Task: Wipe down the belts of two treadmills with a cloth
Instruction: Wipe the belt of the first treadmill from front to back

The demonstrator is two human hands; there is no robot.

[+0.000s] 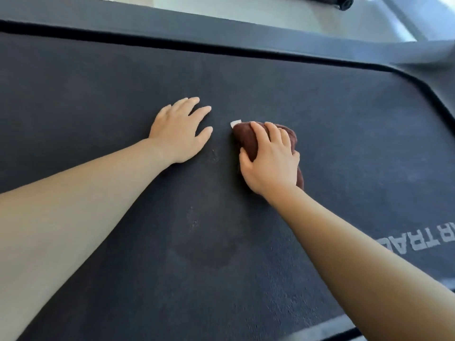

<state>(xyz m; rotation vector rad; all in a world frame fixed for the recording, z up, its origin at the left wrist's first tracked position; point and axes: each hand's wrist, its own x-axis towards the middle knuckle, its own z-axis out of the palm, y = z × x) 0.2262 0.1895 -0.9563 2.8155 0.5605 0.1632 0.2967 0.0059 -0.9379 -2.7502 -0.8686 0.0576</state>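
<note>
A dark grey treadmill belt point(103, 80) fills most of the view. My right hand point(269, 159) grips a bunched brown cloth point(245, 135) with a small white tag and presses it onto the belt near the middle. My left hand point(179, 130) rests flat on the belt just left of the cloth, fingers spread and straight, a short gap apart from it. A faint darker smear point(206, 244) marks the belt below the hands.
The treadmill's dark side rail point(221, 28) runs along the far edge of the belt, with pale floor beyond it. Grey lettering point(426, 239) is printed on the belt at the right. A black wheel point(344, 3) sits at the top right.
</note>
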